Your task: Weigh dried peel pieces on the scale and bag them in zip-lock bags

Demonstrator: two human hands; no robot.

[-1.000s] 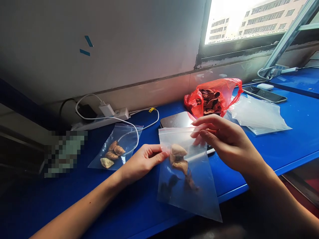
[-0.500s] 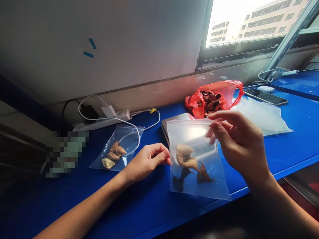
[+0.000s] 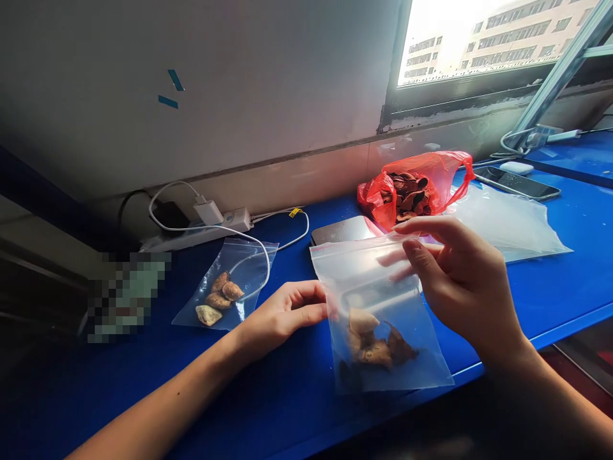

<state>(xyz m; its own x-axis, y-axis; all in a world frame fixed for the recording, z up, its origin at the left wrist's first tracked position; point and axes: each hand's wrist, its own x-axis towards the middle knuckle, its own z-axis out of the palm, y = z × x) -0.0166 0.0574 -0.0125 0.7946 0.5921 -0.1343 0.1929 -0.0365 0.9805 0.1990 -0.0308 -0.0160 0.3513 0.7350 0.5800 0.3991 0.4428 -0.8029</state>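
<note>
- Plastic zip bag (image 3: pixel 373 271), translucent, is held above the near edge of the blue table (image 3: pixel 278 396), its mouth upward; whether its lower edge touches the tabletop cannot be told.
- Several dried pieces (image 3: pixel 376 351), pale tan to dark brown, lie low inside it, seen hazily through the film.
- The right hand (image 3: pixel 460 281) pinches the bag's top edge near its right corner between thumb and index finger; other fingers show through the plastic behind.
- The left hand (image 3: pixel 287 311) is at the bag's left edge, thumb toward the wearer, fingers bent; whether it grips the film cannot be told.
- Left of that hand, a smaller-looking clear bag (image 3: pixel 215 262) lies flat with brown pieces and one yellowish piece (image 3: pixel 209 315) inside, a white cable (image 3: pixel 265 252) crossing its corner.
- Just behind the held bag sits a flat silvery device (image 3: pixel 340 231), partly covered by it.
- Farther right, a stack of clear bags (image 3: pixel 517 223) lies on the table.
- Beyond, a red bag (image 3: pixel 445 172) gapes around dark reddish-brown curved pieces (image 3: pixel 409 195).
- A phone (image 3: pixel 520 183) lies near a small white case (image 3: pixel 516 168).
- Along the wall (image 3: pixel 287 76) runs a power strip (image 3: pixel 237 220); a bright window (image 3: pixel 445 38) stands at upper right.
</note>
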